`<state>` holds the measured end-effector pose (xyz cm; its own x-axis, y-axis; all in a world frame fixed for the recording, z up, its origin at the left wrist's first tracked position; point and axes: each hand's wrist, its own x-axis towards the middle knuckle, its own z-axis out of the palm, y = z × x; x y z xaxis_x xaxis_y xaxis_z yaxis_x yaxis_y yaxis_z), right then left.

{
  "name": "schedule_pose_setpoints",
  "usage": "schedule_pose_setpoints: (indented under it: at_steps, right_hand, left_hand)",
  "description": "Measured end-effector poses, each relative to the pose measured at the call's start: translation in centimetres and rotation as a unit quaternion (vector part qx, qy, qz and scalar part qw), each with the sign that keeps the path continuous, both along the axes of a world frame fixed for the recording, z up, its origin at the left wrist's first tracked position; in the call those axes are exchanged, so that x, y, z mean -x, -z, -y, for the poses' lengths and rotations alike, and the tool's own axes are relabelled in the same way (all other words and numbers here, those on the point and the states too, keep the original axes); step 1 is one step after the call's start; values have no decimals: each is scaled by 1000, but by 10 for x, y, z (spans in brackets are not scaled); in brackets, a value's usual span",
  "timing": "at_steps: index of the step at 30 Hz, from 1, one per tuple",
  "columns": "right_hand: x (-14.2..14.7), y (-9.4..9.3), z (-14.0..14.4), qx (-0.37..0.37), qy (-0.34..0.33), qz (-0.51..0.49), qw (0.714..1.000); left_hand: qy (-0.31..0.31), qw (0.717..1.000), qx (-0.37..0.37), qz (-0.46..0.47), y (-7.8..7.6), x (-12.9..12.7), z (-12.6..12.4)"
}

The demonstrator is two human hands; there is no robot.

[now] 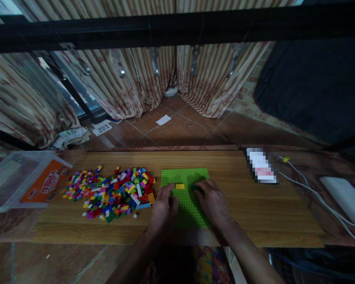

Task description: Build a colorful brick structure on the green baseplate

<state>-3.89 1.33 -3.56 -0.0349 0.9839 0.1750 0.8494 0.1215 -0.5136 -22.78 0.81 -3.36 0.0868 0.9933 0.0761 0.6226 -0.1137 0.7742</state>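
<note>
A bright green studded baseplate (185, 207) lies on the wooden board, and a yellow toy brick (180, 186) sits on its upper half. My left hand (165, 203) rests over the plate's left edge, index finger stretched close to the yellow brick and thumb apart from it; I see nothing held there. Over the plate's right side, my right hand (213, 201) pinches a dark green brick (193, 187) between thumb and fingers. To the left spreads a heap of mixed coloured bricks (112, 191).
A clear plastic box (6, 173) with an orange label stands at the far left. On the right are a phone (260, 165), white cables (319, 199) and a white block-shaped device (344, 199). A dark rail (177, 29) crosses above, before striped curtains (207, 86).
</note>
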Motion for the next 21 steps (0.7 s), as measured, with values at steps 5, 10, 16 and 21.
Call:
schedule_pose_setpoints:
  at_steps: [5,10,16,21]
  right_hand:
    - [7,-1,-11,-16,-45,-8,999]
    - [10,-1,-17,-7,-62,-2,998]
    - [11,-6,-18,18,-66,10,998]
    - [11,-7,-20,34,-69,18,997]
  left_hand:
    - [9,1000,-4,-12,0,-5,-2]
    - [42,996,-35,-72,5,-7,-1]
    - [91,978,-30,-186,7,-10,-1]
    - [130,952,14,-276,4,-19,-1]
